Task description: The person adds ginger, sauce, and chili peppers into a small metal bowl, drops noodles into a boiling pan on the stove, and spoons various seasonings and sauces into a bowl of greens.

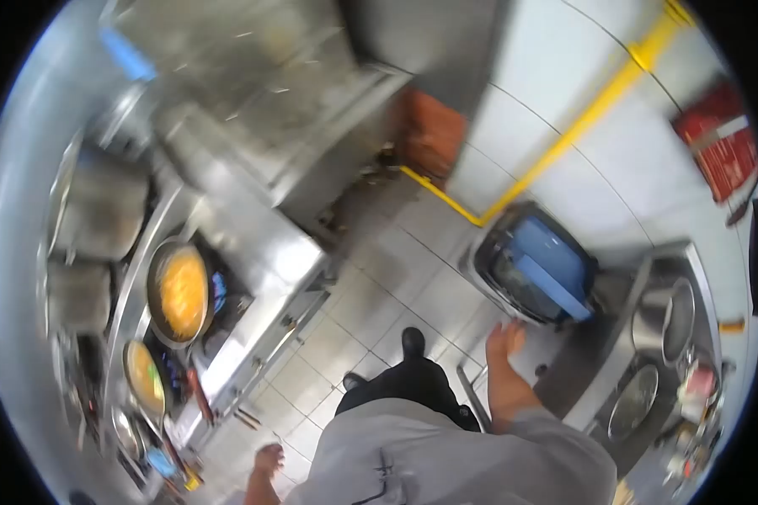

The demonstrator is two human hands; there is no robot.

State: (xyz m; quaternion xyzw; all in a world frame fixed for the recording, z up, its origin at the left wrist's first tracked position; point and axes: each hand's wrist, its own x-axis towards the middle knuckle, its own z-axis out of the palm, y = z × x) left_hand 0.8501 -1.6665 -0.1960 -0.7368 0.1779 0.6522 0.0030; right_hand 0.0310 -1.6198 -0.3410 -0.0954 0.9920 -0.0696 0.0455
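My left hand hangs low at the bottom, beside the stove front, its fingers loosely curled and small in view; whether anything is in it cannot be made out. On the right, my right hand is stretched out with its fingers apart and nothing in it, just below a bin that holds something blue. A pan of orange food sits over a blue flame on the stove, and a smaller pan with yellow and green food stands below it.
Large metal pots line the far left. A steel counter with a sink runs along the right, holding a pot and a round bowl. A yellow pipe crosses the tiled wall. Tiled floor lies between stove and bin.
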